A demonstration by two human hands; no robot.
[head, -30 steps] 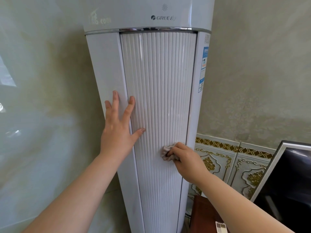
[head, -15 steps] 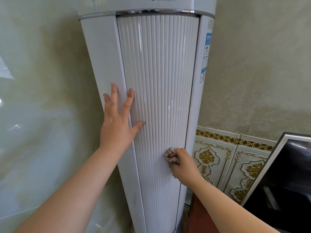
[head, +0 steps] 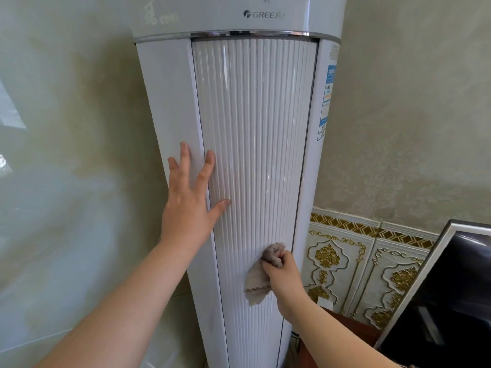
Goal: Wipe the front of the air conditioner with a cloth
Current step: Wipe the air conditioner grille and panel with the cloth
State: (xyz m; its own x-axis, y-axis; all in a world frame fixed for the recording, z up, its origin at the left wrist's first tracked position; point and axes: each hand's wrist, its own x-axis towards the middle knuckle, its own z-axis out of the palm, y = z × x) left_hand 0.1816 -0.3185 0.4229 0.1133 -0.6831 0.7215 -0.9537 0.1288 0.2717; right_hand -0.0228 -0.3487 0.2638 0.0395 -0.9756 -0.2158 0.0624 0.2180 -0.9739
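cloth [head: 256, 284] trailing below right hand [head: 283, 272] grip

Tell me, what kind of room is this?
Probably a home living room: a tall floor-standing air conditioner stands in the corner, beside ornate gold-patterned wall tiles and a dark flat screen.

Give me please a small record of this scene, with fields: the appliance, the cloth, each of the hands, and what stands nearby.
appliance: tall white air conditioner, ribbed front panel
cloth: beige cloth, against the lower right of the ribbed panel, one corner hanging down
right hand: right hand grips the cloth
left hand: left hand flat on the unit, fingers spread across the panel's left edge
nearby: label on the right side; dark screen at lower right
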